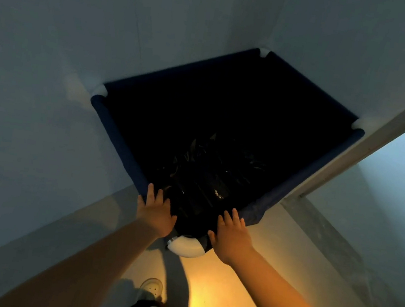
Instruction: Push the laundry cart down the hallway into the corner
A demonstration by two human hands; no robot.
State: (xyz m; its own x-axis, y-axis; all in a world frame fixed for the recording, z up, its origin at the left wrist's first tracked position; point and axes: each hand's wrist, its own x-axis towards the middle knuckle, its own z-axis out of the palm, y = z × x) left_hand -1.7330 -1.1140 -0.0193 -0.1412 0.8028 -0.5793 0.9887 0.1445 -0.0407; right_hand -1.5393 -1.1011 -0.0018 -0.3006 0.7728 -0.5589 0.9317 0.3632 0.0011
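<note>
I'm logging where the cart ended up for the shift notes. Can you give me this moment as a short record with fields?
cart: dark blue laundry cart, white corner joints
position: far corner tucked where the two walls meet
contents: dark crumpled material at the bottom, too dim to identify
left hand: flat, fingers spread, on the near rim
right hand: flat, fingers spread, on the near rim
right of cart: door frame

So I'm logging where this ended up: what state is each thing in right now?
Laundry cart: upright, far corner tucked into the wall corner, dark crumpled stuff at the bottom.
Left hand: open, flat on the near rim, not gripping.
Right hand: open, flat on the near rim, not gripping.
Doorway: open, right of the cart.
Shoe: planted on the floor behind the cart.
</note>
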